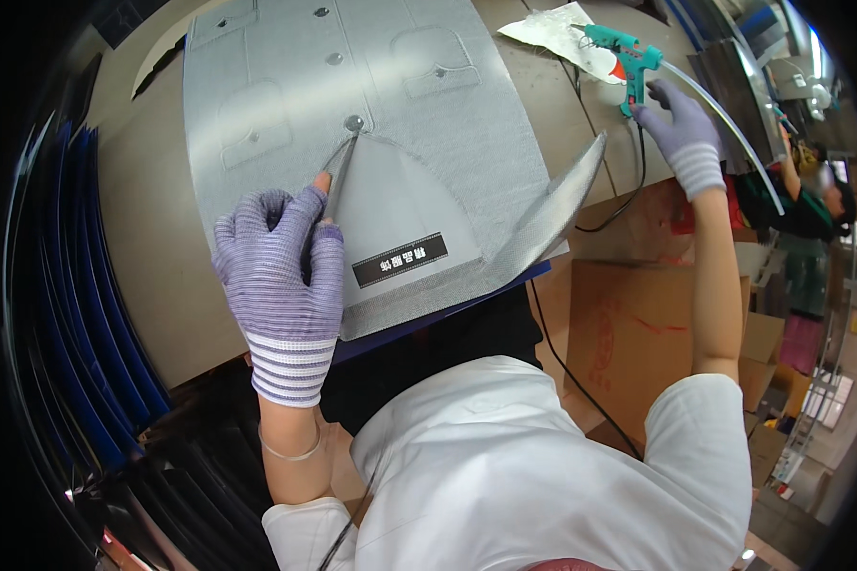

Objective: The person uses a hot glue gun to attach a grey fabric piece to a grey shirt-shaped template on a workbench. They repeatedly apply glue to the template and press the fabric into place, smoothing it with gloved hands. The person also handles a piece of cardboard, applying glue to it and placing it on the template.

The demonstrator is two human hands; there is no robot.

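Observation:
A silver-grey panel made to look like a jacket front point(400, 86) lies before me, with pockets, round studs and a black printed label point(400, 260). Its lower right edge curls up as a flap point(552, 214). My left hand point(281, 257), in a purple knit glove with bare fingertips, rests on it, index finger and thumb bent together at the slanted seam below a stud; whatever they pinch is hidden. At the upper right is a teal glue gun point(630, 71) with a pale glue stick out of its back. My gloved right hand point(681, 124) is at its handle, fingers apart, not wrapped round it.
A crumpled white plastic bag point(562, 38) lies under the gun's nozzle. The gun's black cord point(643, 157) loops over the table edge. Curved dark-blue sheets point(95, 285) stand at left. A cardboard box point(638, 333) is at lower right; another person point(809, 205) works beyond.

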